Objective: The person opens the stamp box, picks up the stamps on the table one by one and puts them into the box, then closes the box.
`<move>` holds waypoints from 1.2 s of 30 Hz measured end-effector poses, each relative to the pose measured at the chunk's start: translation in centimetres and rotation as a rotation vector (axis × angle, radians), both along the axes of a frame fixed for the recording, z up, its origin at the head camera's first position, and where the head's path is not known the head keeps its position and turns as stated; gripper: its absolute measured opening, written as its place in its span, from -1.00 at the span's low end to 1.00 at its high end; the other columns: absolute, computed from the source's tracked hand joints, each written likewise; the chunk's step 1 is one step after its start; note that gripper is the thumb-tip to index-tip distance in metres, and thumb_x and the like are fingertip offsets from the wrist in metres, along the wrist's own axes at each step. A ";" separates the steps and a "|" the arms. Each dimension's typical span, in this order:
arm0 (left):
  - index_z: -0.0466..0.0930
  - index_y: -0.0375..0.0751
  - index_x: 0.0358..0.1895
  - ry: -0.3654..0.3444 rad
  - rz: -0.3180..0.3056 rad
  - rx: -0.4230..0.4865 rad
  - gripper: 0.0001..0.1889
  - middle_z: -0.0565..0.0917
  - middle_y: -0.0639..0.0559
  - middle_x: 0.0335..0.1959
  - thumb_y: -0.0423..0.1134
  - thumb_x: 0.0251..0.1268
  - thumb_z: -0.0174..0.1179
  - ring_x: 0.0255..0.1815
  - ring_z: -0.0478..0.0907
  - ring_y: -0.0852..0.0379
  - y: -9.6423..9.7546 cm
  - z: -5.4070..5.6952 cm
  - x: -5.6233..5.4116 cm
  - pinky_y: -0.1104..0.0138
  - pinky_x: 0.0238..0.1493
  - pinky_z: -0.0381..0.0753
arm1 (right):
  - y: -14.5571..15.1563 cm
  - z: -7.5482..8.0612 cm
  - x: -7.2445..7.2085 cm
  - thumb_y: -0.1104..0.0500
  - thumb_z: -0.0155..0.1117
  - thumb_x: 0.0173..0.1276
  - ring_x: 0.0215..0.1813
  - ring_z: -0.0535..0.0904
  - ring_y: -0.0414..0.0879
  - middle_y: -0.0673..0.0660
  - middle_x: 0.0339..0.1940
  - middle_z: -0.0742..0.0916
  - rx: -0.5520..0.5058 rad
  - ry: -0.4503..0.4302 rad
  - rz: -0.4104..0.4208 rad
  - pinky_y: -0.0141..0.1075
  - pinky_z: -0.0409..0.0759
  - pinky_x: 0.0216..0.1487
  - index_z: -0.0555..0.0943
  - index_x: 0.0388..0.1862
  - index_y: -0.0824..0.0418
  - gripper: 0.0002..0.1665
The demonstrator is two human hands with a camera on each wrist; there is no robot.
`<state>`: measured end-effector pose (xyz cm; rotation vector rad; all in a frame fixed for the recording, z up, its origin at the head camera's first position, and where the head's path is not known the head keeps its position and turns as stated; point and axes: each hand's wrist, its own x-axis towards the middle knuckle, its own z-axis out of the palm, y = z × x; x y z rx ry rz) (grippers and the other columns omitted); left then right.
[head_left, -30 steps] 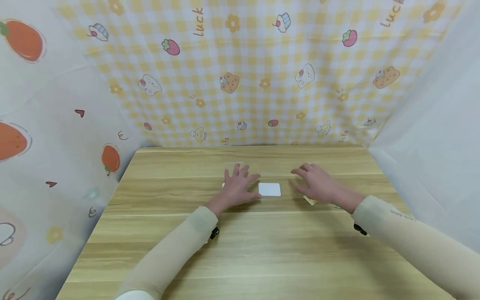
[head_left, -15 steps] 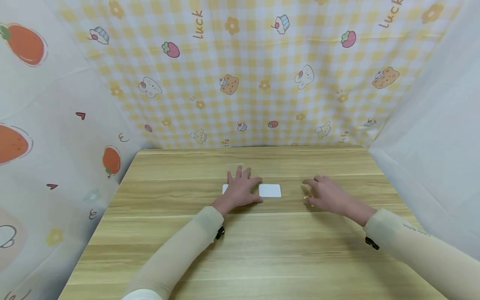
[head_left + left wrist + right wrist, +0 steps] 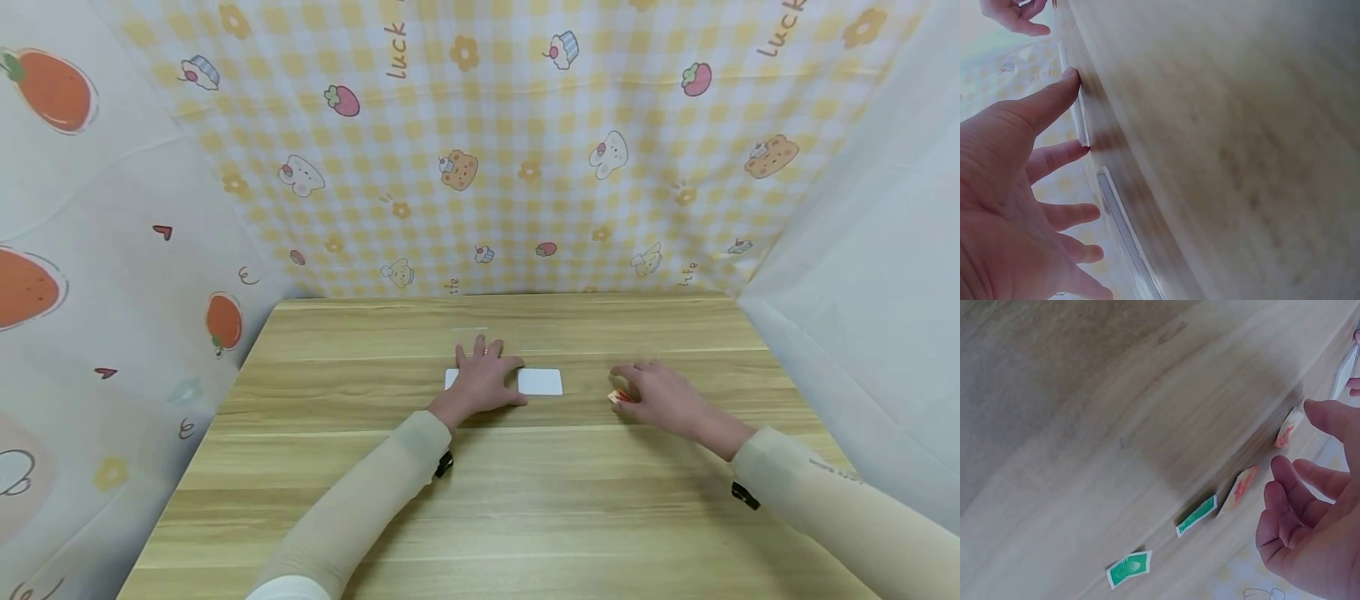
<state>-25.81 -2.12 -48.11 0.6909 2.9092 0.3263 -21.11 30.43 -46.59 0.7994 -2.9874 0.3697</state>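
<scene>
In the head view my left hand point(image 3: 483, 382) lies low over the table with its fingers spread. Its thumb and index fingertip touch the edge of a white rectangular card point(image 3: 540, 382). Beneath that hand a second white card point(image 3: 450, 377) is mostly hidden. My right hand point(image 3: 666, 402) is bent over a small orange-red stamp-like paper piece point(image 3: 618, 397). In the right wrist view the thumb reaches the top of this paper piece point(image 3: 1288, 428), while the other fingers, loosely bent, stay apart from it.
The right wrist view also shows another orange-red piece point(image 3: 1238, 489) and two green white-bordered pieces point(image 3: 1197, 515) in a row along the wooden table point(image 3: 525, 500). Faint clear rectangles point(image 3: 470, 329) lie behind the left hand. Patterned cloth point(image 3: 525, 125) hangs behind the table.
My right hand has moved right and slightly toward me, coming to the orange-red paper piece, its fingers drawing in. The left hand has shifted slightly right in view, staying beside the white card.
</scene>
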 end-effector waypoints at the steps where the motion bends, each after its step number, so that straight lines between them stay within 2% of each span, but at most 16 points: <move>1: 0.50 0.25 0.36 0.000 -0.001 0.002 -0.29 0.21 -0.17 0.54 0.36 0.12 0.34 0.58 -0.17 -0.39 0.0 0.1 0.0 -0.47 0.33 -0.20 | 0.0 -0.1 0.0 0.06 0.54 0.23 -0.45 0.40 -0.20 -0.11 -0.52 0.55 -0.002 -0.007 -0.006 -0.24 0.42 -0.42 0.60 0.20 0.29 -0.39; 7: 0.54 0.24 0.33 -0.001 -0.004 0.016 -0.33 0.22 -0.18 0.54 0.32 0.14 0.36 0.58 -0.15 -0.40 0.1 0.4 0.2 -0.49 0.31 -0.18 | 0.0 -0.5 0.2 0.08 0.54 0.23 -0.47 0.42 -0.22 -0.06 -0.47 0.59 -0.031 -0.039 -0.033 -0.29 0.42 -0.50 0.62 0.15 0.25 -0.45; 14: 0.55 0.24 0.32 0.002 0.009 0.026 -0.33 0.22 -0.16 0.54 0.32 0.14 0.36 0.58 -0.14 -0.38 0.0 0.2 0.2 -0.49 0.31 -0.18 | -0.1 -0.6 0.2 0.08 0.55 0.21 -0.48 0.46 -0.24 -0.11 -0.45 0.62 -0.075 -0.087 -0.060 -0.29 0.44 -0.50 0.66 0.08 0.24 -0.51; 20: 0.55 0.22 0.32 0.000 0.017 0.027 -0.33 0.21 -0.16 0.54 0.31 0.14 0.37 0.58 -0.15 -0.37 -0.1 0.3 0.4 -0.49 0.31 -0.19 | 0.0 -0.6 0.4 0.10 0.56 0.21 -0.55 0.41 -0.22 -0.10 -0.50 0.61 -0.127 -0.127 -0.088 -0.32 0.37 -0.56 0.68 0.02 0.26 -0.56; 28: 0.55 0.22 0.33 -0.001 0.012 0.035 -0.34 0.21 -0.17 0.54 0.29 0.15 0.37 0.58 -0.14 -0.39 -0.2 0.4 0.5 -0.49 0.31 -0.21 | -0.2 -0.3 0.5 0.15 0.55 0.21 -0.54 0.40 -0.20 -0.08 -0.53 0.59 -0.158 -0.135 -0.127 -0.30 0.36 -0.52 0.69 -0.10 0.21 -0.68; 36: 0.56 0.24 0.32 0.012 0.010 0.022 -0.36 0.23 -0.17 0.53 0.31 0.16 0.36 0.57 -0.13 -0.40 -0.3 0.4 0.5 -0.49 0.31 -0.21 | -0.3 -0.6 0.4 0.17 0.58 0.17 -0.50 0.44 -0.19 -0.08 -0.47 0.62 -0.180 -0.132 -0.148 -0.27 0.40 -0.47 0.68 -0.14 0.16 -0.69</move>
